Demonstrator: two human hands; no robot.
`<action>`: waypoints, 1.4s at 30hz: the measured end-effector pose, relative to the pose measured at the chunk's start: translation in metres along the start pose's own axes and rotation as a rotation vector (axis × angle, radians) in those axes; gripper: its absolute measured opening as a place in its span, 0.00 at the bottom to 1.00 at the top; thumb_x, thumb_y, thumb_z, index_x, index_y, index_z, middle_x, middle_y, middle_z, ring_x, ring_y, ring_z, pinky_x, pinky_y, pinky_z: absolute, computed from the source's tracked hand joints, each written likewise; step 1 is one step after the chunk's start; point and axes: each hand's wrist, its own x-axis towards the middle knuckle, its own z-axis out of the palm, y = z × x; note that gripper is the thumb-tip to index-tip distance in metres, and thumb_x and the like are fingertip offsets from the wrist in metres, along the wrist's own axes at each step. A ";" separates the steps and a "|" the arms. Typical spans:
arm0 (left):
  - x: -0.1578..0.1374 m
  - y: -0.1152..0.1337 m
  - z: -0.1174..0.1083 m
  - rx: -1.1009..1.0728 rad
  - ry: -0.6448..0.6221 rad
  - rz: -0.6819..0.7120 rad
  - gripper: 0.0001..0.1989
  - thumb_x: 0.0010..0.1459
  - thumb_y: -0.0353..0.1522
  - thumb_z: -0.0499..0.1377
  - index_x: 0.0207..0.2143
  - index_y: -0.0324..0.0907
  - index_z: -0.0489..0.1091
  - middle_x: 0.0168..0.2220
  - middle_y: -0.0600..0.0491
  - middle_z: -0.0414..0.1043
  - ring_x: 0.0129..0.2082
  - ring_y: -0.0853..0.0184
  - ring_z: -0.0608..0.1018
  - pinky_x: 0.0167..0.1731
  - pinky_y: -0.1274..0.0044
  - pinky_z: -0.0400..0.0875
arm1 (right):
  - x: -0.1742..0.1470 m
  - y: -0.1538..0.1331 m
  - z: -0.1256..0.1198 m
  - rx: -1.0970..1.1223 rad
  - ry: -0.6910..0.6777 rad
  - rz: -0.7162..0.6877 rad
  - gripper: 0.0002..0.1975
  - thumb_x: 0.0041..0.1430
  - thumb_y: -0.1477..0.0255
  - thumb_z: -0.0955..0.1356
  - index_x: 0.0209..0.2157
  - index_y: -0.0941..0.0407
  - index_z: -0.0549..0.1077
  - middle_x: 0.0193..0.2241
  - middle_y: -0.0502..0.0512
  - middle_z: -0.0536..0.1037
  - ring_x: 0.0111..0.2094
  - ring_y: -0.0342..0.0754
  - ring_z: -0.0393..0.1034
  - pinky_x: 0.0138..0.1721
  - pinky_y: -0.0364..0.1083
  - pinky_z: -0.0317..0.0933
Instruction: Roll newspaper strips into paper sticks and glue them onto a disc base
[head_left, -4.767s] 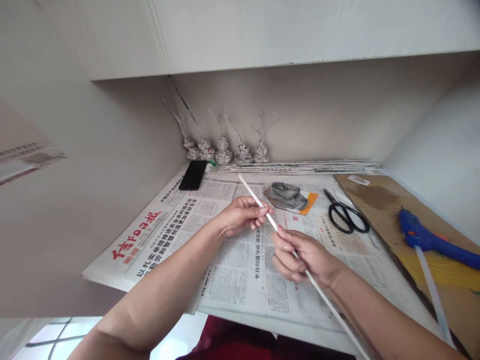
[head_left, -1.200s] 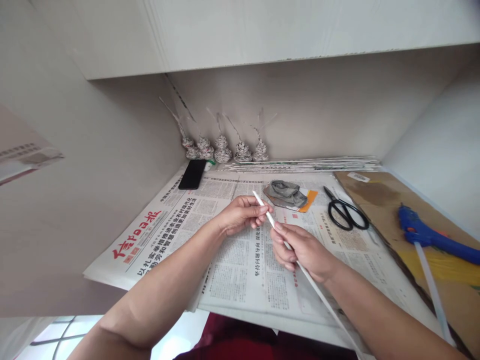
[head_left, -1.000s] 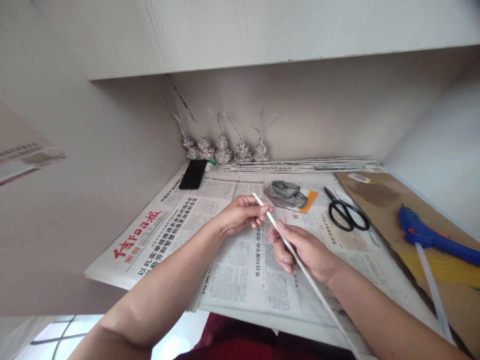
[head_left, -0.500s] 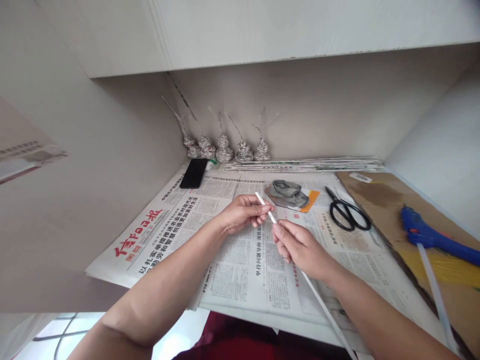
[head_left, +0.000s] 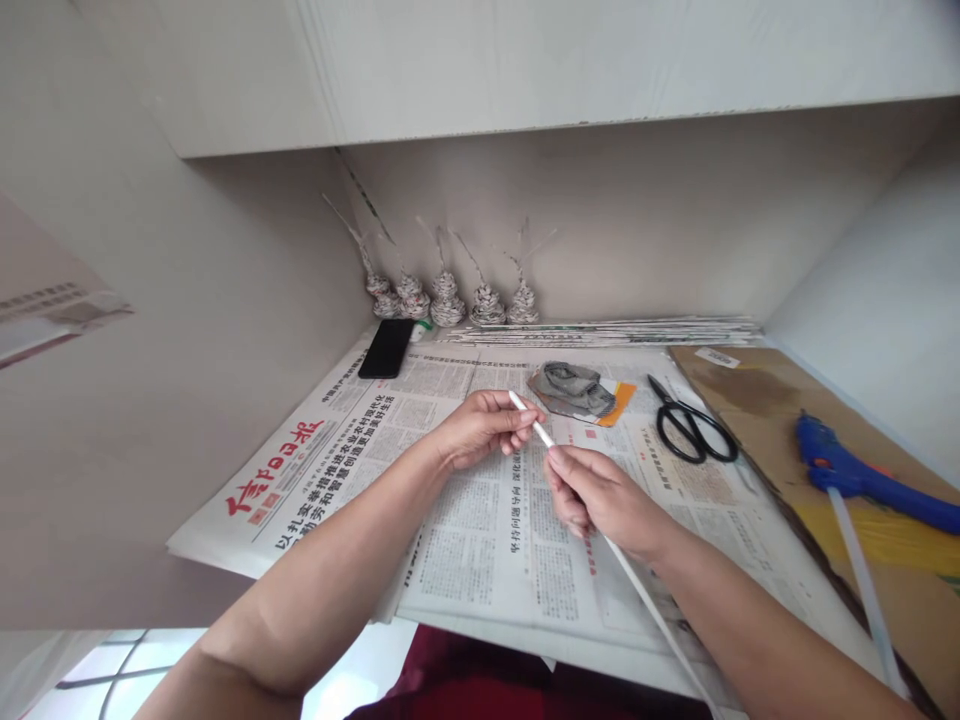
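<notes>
A thin white paper stick runs from the lower right up through both hands, its upper end poking out above the left fingers. My left hand pinches it close to that end. Just below, my right hand grips the same stick, thumb and fingers closed round it. Both hands are held over the newspaper that covers the table. Beyond the hands lies a grey cloth on a small card with an orange edge.
Black scissors lie right of the cloth. On cardboard rests a blue glue gun with a glue stick. Several woven paper gourds and a bundle of paper sticks line the back wall. A black phone lies left; a shelf overhangs.
Almost nothing differs. Both hands keep their hold on the paper stick in nearly the same place; the view has shifted very slightly.
</notes>
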 end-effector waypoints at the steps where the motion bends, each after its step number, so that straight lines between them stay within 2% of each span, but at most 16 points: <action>1: 0.000 0.000 0.000 -0.006 -0.006 0.001 0.15 0.49 0.36 0.66 0.35 0.34 0.74 0.21 0.55 0.67 0.19 0.78 0.68 0.16 0.86 0.58 | 0.000 -0.001 0.000 0.094 -0.090 0.011 0.20 0.65 0.56 0.58 0.25 0.55 0.60 0.10 0.41 0.56 0.12 0.38 0.52 0.16 0.39 0.49; 3: -0.001 0.001 0.000 -0.023 -0.025 0.003 0.14 0.49 0.36 0.66 0.35 0.34 0.74 0.20 0.56 0.66 0.18 0.78 0.68 0.15 0.86 0.57 | -0.002 -0.002 0.001 0.280 -0.282 0.051 0.21 0.66 0.57 0.56 0.23 0.54 0.57 0.08 0.41 0.53 0.11 0.39 0.51 0.14 0.40 0.47; 5: -0.001 0.001 0.000 -0.033 -0.035 0.006 0.13 0.50 0.35 0.66 0.35 0.34 0.74 0.20 0.56 0.66 0.18 0.78 0.68 0.15 0.87 0.57 | -0.002 -0.002 0.001 0.349 -0.339 0.090 0.21 0.66 0.56 0.55 0.24 0.54 0.58 0.09 0.41 0.55 0.11 0.41 0.53 0.13 0.40 0.45; 6: -0.001 0.001 0.000 -0.029 -0.032 0.005 0.13 0.50 0.35 0.65 0.34 0.34 0.74 0.20 0.56 0.66 0.18 0.78 0.68 0.15 0.87 0.57 | -0.002 -0.001 0.001 0.319 -0.287 0.092 0.20 0.65 0.56 0.56 0.26 0.54 0.61 0.10 0.42 0.58 0.12 0.41 0.55 0.13 0.40 0.46; 9: 0.000 0.001 -0.001 0.005 -0.010 -0.008 0.13 0.49 0.35 0.66 0.34 0.34 0.74 0.21 0.55 0.67 0.18 0.78 0.68 0.15 0.87 0.58 | 0.000 0.002 -0.001 0.086 0.029 0.028 0.18 0.63 0.55 0.61 0.31 0.56 0.65 0.14 0.44 0.64 0.14 0.39 0.59 0.16 0.39 0.48; 11: 0.000 0.001 -0.001 0.019 -0.011 -0.017 0.14 0.49 0.35 0.66 0.34 0.34 0.74 0.21 0.55 0.67 0.18 0.78 0.69 0.15 0.86 0.59 | 0.002 0.003 -0.003 0.029 0.101 0.007 0.18 0.62 0.56 0.62 0.29 0.56 0.65 0.13 0.43 0.63 0.14 0.38 0.58 0.17 0.38 0.48; 15: -0.002 0.001 0.000 -0.006 -0.041 -0.010 0.13 0.49 0.36 0.66 0.34 0.34 0.74 0.20 0.56 0.66 0.18 0.78 0.68 0.15 0.86 0.58 | 0.002 0.003 -0.005 0.327 -0.227 0.099 0.19 0.65 0.58 0.59 0.25 0.54 0.60 0.09 0.40 0.53 0.12 0.39 0.52 0.15 0.39 0.45; 17: -0.002 0.002 0.000 -0.019 -0.042 -0.001 0.13 0.49 0.36 0.66 0.33 0.34 0.74 0.19 0.56 0.66 0.17 0.78 0.68 0.14 0.86 0.57 | 0.002 0.003 -0.004 0.383 -0.298 0.116 0.19 0.65 0.58 0.58 0.25 0.54 0.60 0.09 0.41 0.53 0.12 0.39 0.53 0.14 0.39 0.45; 21: 0.001 0.003 -0.003 -0.014 0.060 0.030 0.14 0.47 0.36 0.67 0.32 0.34 0.74 0.19 0.56 0.67 0.18 0.78 0.68 0.15 0.87 0.57 | 0.003 0.007 -0.001 0.121 -0.097 0.047 0.18 0.63 0.55 0.60 0.31 0.56 0.66 0.13 0.43 0.63 0.13 0.39 0.58 0.15 0.39 0.48; 24: 0.002 0.003 -0.004 0.002 0.112 0.037 0.15 0.46 0.37 0.68 0.32 0.34 0.75 0.20 0.55 0.67 0.19 0.78 0.68 0.16 0.86 0.57 | 0.003 0.009 0.000 -0.023 0.007 -0.023 0.16 0.62 0.58 0.63 0.29 0.56 0.65 0.13 0.43 0.64 0.14 0.38 0.58 0.16 0.38 0.51; 29: 0.001 0.003 -0.005 -0.111 0.076 0.079 0.14 0.46 0.35 0.68 0.32 0.34 0.74 0.19 0.56 0.65 0.18 0.78 0.67 0.15 0.87 0.56 | 0.002 0.004 -0.004 0.325 -0.339 0.047 0.21 0.67 0.58 0.53 0.23 0.55 0.59 0.08 0.42 0.56 0.11 0.40 0.55 0.14 0.40 0.48; 31: 0.002 0.005 -0.008 -0.178 0.102 0.107 0.13 0.46 0.34 0.68 0.32 0.33 0.74 0.19 0.56 0.64 0.18 0.79 0.67 0.15 0.88 0.56 | 0.001 0.003 -0.007 0.345 -0.380 0.069 0.21 0.67 0.59 0.54 0.24 0.55 0.61 0.09 0.42 0.56 0.12 0.40 0.56 0.14 0.39 0.48; 34: 0.006 0.009 -0.015 -0.299 0.210 0.185 0.12 0.47 0.31 0.67 0.32 0.33 0.73 0.20 0.56 0.64 0.18 0.80 0.66 0.15 0.89 0.56 | 0.000 0.005 -0.008 0.220 -0.352 0.096 0.16 0.64 0.61 0.61 0.26 0.56 0.63 0.12 0.43 0.60 0.13 0.40 0.59 0.15 0.39 0.50; 38: 0.012 0.015 -0.028 -0.374 0.472 0.350 0.14 0.48 0.28 0.65 0.38 0.35 0.72 0.21 0.56 0.66 0.18 0.78 0.68 0.16 0.88 0.60 | 0.005 0.012 -0.003 0.092 -0.166 0.043 0.14 0.61 0.60 0.65 0.28 0.57 0.65 0.14 0.43 0.62 0.15 0.39 0.60 0.16 0.39 0.52; 40: 0.011 0.019 -0.030 -0.299 0.699 0.517 0.14 0.49 0.29 0.63 0.40 0.37 0.71 0.18 0.59 0.64 0.16 0.77 0.66 0.15 0.86 0.59 | 0.009 0.014 0.001 0.077 -0.053 -0.027 0.15 0.60 0.59 0.65 0.28 0.56 0.64 0.14 0.42 0.62 0.15 0.39 0.59 0.16 0.39 0.51; 42: 0.004 0.025 -0.022 -0.090 0.863 0.739 0.12 0.53 0.32 0.61 0.41 0.39 0.71 0.16 0.61 0.62 0.15 0.76 0.64 0.17 0.84 0.60 | 0.014 0.015 0.005 0.064 0.045 -0.075 0.15 0.58 0.58 0.66 0.29 0.55 0.64 0.14 0.42 0.61 0.15 0.39 0.60 0.15 0.39 0.50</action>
